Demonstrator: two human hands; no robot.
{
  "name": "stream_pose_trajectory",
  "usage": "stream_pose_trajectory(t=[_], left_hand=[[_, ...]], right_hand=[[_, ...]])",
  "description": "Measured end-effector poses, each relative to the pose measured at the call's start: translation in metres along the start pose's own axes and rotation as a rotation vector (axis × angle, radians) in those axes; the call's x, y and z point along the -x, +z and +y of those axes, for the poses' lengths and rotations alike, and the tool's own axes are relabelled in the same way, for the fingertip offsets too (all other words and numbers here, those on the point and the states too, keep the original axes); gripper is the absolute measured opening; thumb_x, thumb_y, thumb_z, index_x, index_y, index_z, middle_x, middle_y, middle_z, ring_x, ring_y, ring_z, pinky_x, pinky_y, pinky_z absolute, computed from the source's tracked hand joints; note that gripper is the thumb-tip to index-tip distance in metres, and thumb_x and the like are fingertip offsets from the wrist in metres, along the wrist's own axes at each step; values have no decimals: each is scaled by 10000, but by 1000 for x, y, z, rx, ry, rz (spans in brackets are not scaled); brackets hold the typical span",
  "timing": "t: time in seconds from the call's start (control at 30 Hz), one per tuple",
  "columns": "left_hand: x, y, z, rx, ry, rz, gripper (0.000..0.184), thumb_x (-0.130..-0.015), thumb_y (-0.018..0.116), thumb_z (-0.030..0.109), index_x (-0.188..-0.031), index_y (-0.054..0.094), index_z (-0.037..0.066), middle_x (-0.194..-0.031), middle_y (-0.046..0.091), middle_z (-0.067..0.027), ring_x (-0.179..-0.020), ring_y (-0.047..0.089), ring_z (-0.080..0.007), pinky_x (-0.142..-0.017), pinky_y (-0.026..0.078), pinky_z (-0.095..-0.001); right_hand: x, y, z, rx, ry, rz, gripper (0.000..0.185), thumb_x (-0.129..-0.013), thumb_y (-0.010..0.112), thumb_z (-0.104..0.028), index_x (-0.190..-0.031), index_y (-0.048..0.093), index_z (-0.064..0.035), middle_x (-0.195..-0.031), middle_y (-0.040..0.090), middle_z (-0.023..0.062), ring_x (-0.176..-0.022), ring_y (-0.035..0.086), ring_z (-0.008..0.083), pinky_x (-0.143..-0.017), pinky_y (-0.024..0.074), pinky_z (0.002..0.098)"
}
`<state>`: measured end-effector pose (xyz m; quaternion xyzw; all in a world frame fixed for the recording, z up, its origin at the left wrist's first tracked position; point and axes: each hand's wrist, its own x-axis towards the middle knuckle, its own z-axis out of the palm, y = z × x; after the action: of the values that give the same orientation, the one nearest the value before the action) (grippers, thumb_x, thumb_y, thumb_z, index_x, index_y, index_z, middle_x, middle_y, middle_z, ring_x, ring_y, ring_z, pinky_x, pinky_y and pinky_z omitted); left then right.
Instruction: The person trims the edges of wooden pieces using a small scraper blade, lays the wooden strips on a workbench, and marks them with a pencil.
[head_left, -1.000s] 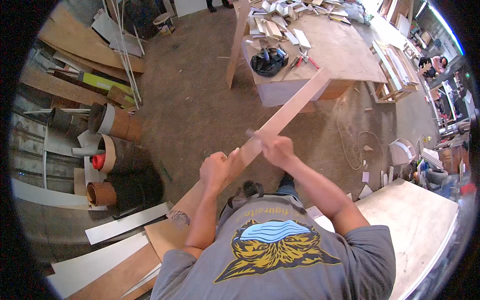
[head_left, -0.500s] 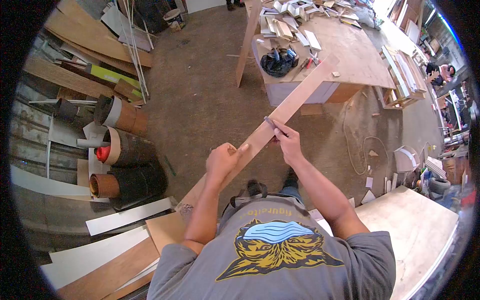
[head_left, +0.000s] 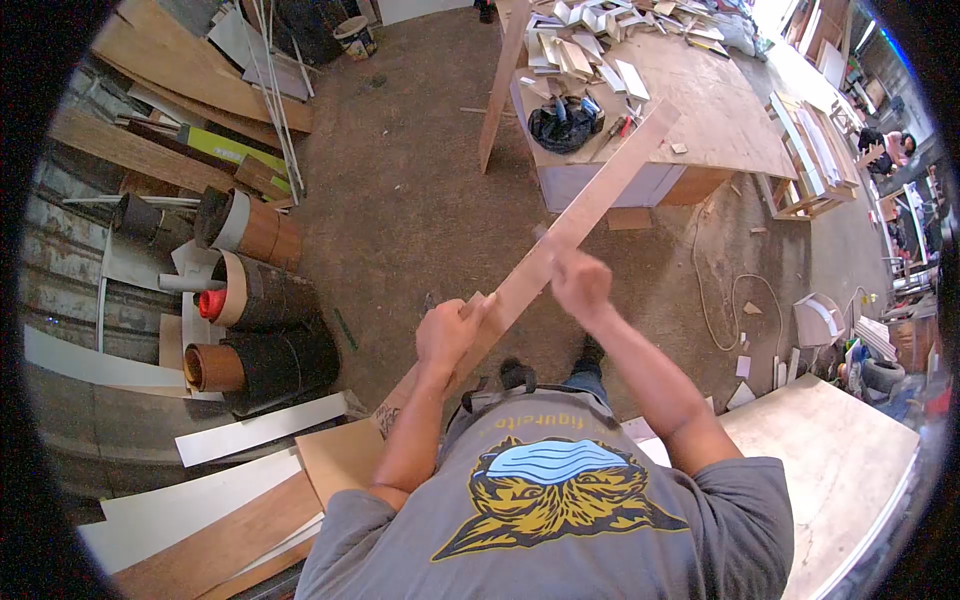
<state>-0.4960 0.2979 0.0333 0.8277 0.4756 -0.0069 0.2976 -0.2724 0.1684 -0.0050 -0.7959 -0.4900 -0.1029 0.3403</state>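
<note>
A long, narrow wooden board (head_left: 610, 192) is held slantwise across the middle of the frame, its lower end partly hidden by the left forearm and its far end seen over the edge of the surface (head_left: 725, 125) at upper right; whether the two are touching cannot be told. The board is gripped near mid-frame by the left hand (head_left: 447, 332), its fingers closed around the edge and the thumb laid along the top. The right hand (head_left: 582, 287) is curled into a fist just beside the board, and in it is clasped a slim tool (head_left: 541, 233), too blurred to be identified.

On the surface, a black plastic bag (head_left: 563, 124) is seen near the close corner, and wood offcuts (head_left: 573, 58) are heaped at the top of the frame. Bare brown floor (head_left: 430, 190) is shown at the centre, with a pale cable (head_left: 703, 300) looped across it at right. Rolls of sheet material (head_left: 285, 362) are stacked at the left, below planks (head_left: 165, 65) propped at upper left. The lower right is filled by a large pale panel (head_left: 820, 450). At the far upper right, another person (head_left: 888, 148) is seen, small and indistinct.
</note>
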Motion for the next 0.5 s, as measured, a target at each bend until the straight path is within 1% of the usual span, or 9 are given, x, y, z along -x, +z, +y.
stream_pose_trajectory(t=[0.07, 0.17, 0.2, 0.3, 0.33, 0.43, 0.47, 0.5], left_hand=[[-2, -2, 1, 8, 3, -11, 726, -892, 614, 731, -876, 754, 19, -900, 745, -238, -886, 722, -436, -752, 548, -513], [3, -9, 10, 66, -39, -47, 747, -890, 601, 746, -891, 763, 16, -909, 745, -245, -891, 726, -430, -767, 548, -514], [2, -8, 10, 76, -47, -63, 754, -889, 598, 752, -893, 764, 17, -911, 746, -246, -895, 728, -429, -770, 548, -513], [0, -2, 10, 95, -64, -90, 765, -888, 591, 761, -900, 768, 17, -920, 748, -247, -909, 730, -428, -776, 547, -512], [-2, 3, 9, 92, -66, -86, 764, -889, 591, 760, -901, 768, 17, -924, 749, -248, -914, 730, -429, -776, 547, -511], [0, 0, 16, 69, -57, -80, 760, -892, 590, 757, -910, 772, 19, -933, 751, -246, -928, 729, -433, -777, 548, -510], [3, -2, 17, 59, -57, -80, 758, -893, 590, 755, -913, 774, 20, -935, 753, -245, -932, 729, -434, -778, 548, -510], [3, -2, 16, 52, -53, -76, 757, -894, 590, 754, -909, 772, 20, -930, 751, -245, -930, 728, -435, -777, 548, -511]], right_hand=[[21, 11, -15, -49, -244, -42, 357, -910, 667, -166, -1265, 697, -144, -783, 728, 108, -634, 718, 295, -515, 544, 443], [19, 10, -1, 129, -146, -168, 304, -906, 629, -120, -1196, 720, -144, -772, 701, 142, -635, 690, 329, -537, 521, 468], [0, -4, -8, 43, -122, 29, 372, -892, 651, -165, -1259, 681, -109, -757, 710, 127, -556, 686, 282, -475, 531, 434], [11, 5, -11, 145, -127, -34, 314, -906, 650, -194, -1205, 709, -119, -795, 721, 118, -549, 684, 272, -463, 528, 427], [17, 10, -18, 67, -259, 3, 290, -911, 655, -204, -1182, 727, -130, -832, 732, 104, -549, 684, 266, -457, 527, 419], [6, -15, -23, 234, -313, -83, 314, -914, 644, -183, -1213, 726, -136, -888, 754, 81, -557, 692, 255, -466, 541, 407], [-4, -21, -21, 190, -144, -53, 319, -923, 622, -185, -1221, 726, -141, -885, 757, 59, -603, 715, 215, -459, 541, 373], [1, -15, -20, 129, -198, -38, 315, -924, 623, -190, -1219, 726, -143, -886, 757, 55, -623, 721, 207, -463, 544, 371]])
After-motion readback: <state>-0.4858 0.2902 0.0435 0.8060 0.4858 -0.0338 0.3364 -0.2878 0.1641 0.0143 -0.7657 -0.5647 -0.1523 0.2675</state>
